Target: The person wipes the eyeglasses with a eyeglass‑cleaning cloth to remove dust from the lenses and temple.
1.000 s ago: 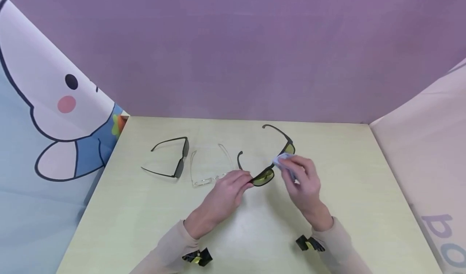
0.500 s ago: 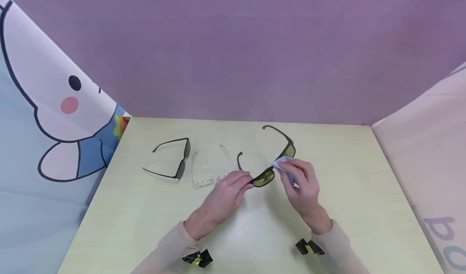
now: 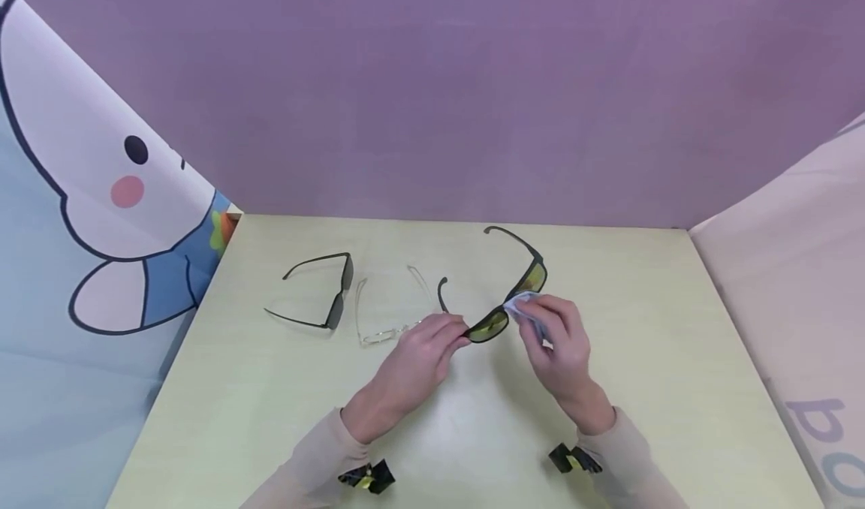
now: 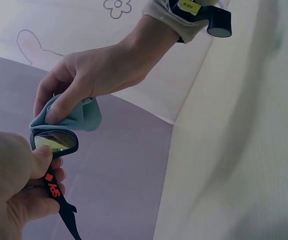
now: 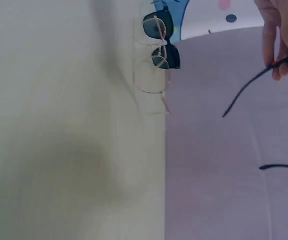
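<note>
Black-framed sunglasses [image 3: 488,327] with yellow-green lenses are held above the table, both arms unfolded. My left hand [image 3: 420,347] pinches them by the hinge end of the left side; in the left wrist view the thumb lies at the lens edge [image 4: 58,141]. Red lettering marks the arm [image 4: 53,186] there. A light blue cloth [image 3: 530,310] is pinched in my right hand [image 3: 561,344], touching the frame around the bridge and the inner edge of the far lens. Only the left hand [image 5: 284,35] and part of the sunglasses show in the right wrist view.
Dark sunglasses [image 3: 336,306] rest on the table [image 3: 270,404] at the left, arms spread. Beside them lie thin clear-framed glasses [image 3: 381,336], partly hidden behind the left hand. A purple backdrop [image 3: 432,118] rises behind the table, with printed cloths [image 3: 122,269] at the sides.
The cloth and right hand have shifted very slightly along the frame, showing a little more of the far lens. The left hand keeps its grip, and the other glasses stay in place.
</note>
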Motion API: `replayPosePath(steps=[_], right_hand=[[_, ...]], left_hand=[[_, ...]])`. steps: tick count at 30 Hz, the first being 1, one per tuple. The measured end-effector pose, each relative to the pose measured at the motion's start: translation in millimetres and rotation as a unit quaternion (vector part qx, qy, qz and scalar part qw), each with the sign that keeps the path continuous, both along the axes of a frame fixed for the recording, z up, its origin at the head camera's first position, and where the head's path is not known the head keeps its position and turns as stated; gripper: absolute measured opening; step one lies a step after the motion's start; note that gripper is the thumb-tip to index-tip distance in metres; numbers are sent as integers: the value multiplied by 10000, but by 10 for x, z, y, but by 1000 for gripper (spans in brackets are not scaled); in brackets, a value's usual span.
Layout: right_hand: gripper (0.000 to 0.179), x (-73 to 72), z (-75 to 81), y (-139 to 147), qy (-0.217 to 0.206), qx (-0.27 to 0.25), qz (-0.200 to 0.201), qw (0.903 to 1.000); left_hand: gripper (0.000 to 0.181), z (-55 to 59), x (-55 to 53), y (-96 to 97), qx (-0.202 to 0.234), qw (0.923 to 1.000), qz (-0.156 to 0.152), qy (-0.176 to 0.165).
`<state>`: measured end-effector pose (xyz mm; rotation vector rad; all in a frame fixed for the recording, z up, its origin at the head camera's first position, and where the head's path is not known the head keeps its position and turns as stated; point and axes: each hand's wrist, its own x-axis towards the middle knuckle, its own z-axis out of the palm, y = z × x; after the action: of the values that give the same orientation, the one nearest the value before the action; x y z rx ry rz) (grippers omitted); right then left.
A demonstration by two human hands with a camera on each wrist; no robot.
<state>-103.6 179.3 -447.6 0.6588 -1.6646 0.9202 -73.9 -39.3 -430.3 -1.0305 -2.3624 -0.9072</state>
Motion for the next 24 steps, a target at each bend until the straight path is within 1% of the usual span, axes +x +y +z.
replayPosePath(steps=[2, 5, 7, 9, 12, 14, 15, 17, 21, 22, 24], right_hand=[[21, -25, 22, 38, -207, -260, -159, 9993], [17, -66, 67, 125, -673, -795, -424, 9937], [15, -66, 78, 157, -821, -957, -511, 9907], [16, -43, 68, 148, -755, -878, -457, 9922], [20, 6, 26, 82, -395, -457, -272, 9978], [23, 19, 5, 53, -180, -201, -184, 9995], [23, 18, 2, 50, -144, -166, -172, 9996], [23, -2, 9, 77, -237, -238, -272, 9991], [18, -43, 35, 185, -785, -763, -497, 9927], [18, -42, 32, 202, -891, -830, -515, 9912], [19, -27, 9, 209, -963, -829, -449, 9909]], left_hand=[[13, 5, 0, 1, 2, 10000, -21, -30], [13, 3, 3, 5, 32, 9999, -100, -65], [13, 8, 5, 11, 41, 9999, -152, -63], [13, 10, 4, 16, 21, 9998, -175, -21], [13, 18, 1, 16, -11, 9999, -139, 67], [13, 10, -3, 12, -10, 9999, -105, 127], [14, 7, -3, 9, 1, 9999, -95, 139], [14, 2, -4, 6, 17, 9999, -94, 136], [13, -3, -1, 10, 50, 9998, -169, 85], [13, -7, -1, 14, 35, 9998, -183, 108], [13, -13, -2, 18, -9, 9997, -166, 189]])
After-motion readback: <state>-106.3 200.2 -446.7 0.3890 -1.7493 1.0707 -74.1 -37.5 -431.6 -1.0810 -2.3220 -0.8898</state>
